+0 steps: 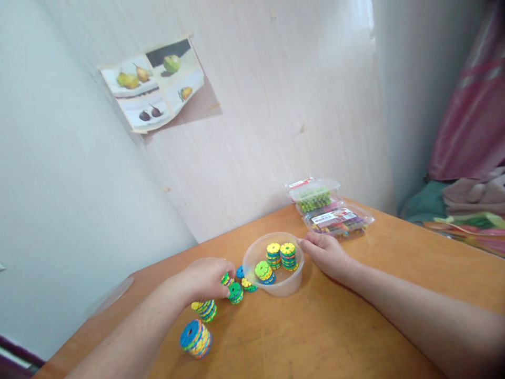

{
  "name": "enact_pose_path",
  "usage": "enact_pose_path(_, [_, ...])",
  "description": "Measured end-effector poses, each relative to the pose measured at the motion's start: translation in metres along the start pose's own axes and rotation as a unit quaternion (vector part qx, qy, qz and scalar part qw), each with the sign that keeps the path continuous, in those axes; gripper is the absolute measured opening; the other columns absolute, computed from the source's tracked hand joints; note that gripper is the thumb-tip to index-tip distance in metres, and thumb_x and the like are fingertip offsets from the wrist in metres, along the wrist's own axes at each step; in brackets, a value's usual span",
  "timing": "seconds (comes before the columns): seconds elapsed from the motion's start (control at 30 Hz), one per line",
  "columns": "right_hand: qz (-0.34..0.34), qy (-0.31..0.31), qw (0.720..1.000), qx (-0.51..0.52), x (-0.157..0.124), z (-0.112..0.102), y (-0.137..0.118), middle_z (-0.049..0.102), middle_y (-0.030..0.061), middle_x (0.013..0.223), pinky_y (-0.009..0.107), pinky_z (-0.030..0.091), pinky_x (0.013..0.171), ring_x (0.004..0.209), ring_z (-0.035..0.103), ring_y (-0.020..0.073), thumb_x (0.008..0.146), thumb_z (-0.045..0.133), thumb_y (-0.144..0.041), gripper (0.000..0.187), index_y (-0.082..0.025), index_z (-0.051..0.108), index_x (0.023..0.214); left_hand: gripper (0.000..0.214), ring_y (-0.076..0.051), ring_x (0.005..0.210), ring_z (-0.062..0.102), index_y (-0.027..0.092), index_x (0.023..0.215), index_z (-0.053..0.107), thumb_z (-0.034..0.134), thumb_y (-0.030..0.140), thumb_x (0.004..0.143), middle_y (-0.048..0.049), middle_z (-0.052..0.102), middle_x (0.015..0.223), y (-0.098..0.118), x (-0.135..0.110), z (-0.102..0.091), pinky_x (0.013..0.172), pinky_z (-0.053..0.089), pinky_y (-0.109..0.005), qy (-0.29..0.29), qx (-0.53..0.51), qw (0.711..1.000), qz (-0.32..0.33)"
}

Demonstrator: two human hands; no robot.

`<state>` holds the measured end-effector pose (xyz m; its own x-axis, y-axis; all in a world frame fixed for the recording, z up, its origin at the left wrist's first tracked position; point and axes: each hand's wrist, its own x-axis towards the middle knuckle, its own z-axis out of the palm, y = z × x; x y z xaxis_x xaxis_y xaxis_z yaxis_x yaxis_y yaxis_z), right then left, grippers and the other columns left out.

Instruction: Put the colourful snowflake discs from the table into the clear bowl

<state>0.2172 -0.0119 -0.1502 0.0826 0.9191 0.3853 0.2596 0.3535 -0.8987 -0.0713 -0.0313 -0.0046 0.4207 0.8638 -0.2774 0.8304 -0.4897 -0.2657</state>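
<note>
My R hand (325, 253) pinches plastic bowl (290, 285) by its rim; L hand (207, 276) at notched-disc stack (226, 279) left of bowl, can't tell if gripped. Stack's prob. light, stiff, slippery: hold round sides.

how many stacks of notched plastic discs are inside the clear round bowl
3: in the translucent round plastic bowl, one yellow-topped multicoloured stack stands mid-bowl, another yellow-topped stack on its right, and a green-topped stack front-left. None seems hidden.
</note>
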Motion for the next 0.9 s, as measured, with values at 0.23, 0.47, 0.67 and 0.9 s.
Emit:
enact_pose_path(0.23, [0.005, 0.003, 1.000, -0.001, 0.000, 0.001, -0.001, 0.044, -0.0040, 0.058, 0.026, 0.033, 0.055, 0.058, 0.039, 0.0124, 0.084, 0.051, -0.045, 0.033, -0.020, 0.047, 0.061, 0.044, -0.025, 0.085, 0.068, 0.034, 0.108, 0.069, 0.070, 0.033, 0.064, -0.0019, 0.074, 0.095, 0.006, 0.006, 0.019, 0.064, 0.045, -0.030, -0.034, 0.028, 0.999, 0.009])
enact_pose_path(0.47, [0.005, 0.011, 1.000, -0.001, -0.001, 0.001, -0.005, 0.046, -0.0031, 0.058, 0.026, 0.034, 0.057, 0.058, 0.041, 0.0128, 0.083, 0.052, -0.044, 0.033, -0.020, 0.048, 0.060, 0.032, -0.025, 0.082, 0.068, 0.033, 0.099, 0.070, 0.067, 0.035, 0.067, -0.0019, 0.074, 0.089, 0.003, 0.011, 0.024, 0.063, 0.045, -0.030, -0.017, 0.055, 0.998, 0.023])
enact_pose_path(0.67, [0.002, 0.012, 1.000, -0.002, -0.002, 0.001, -0.007, 0.046, -0.0031, 0.056, 0.027, 0.034, 0.056, 0.058, 0.041, 0.0129, 0.083, 0.052, -0.044, 0.034, -0.020, 0.050, 0.059, 0.021, -0.025, 0.080, 0.069, 0.030, 0.088, 0.070, 0.065, 0.035, 0.068, -0.0018, 0.074, 0.084, 0.005, 0.012, 0.023, 0.064, 0.045, -0.031, -0.003, 0.079, 0.996, 0.031])
enact_pose_path(0.9, [0.007, 0.007, 1.000, 0.000, -0.001, 0.001, -0.005, 0.047, -0.0031, 0.058, 0.026, 0.033, 0.055, 0.058, 0.041, 0.0129, 0.084, 0.051, -0.046, 0.034, -0.020, 0.049, 0.062, 0.033, -0.023, 0.086, 0.068, 0.032, 0.101, 0.068, 0.064, 0.033, 0.069, 0.0008, 0.074, 0.091, -0.003, 0.003, 0.013, 0.073, 0.046, -0.030, 0.024, 0.025, 0.999, 0.013])
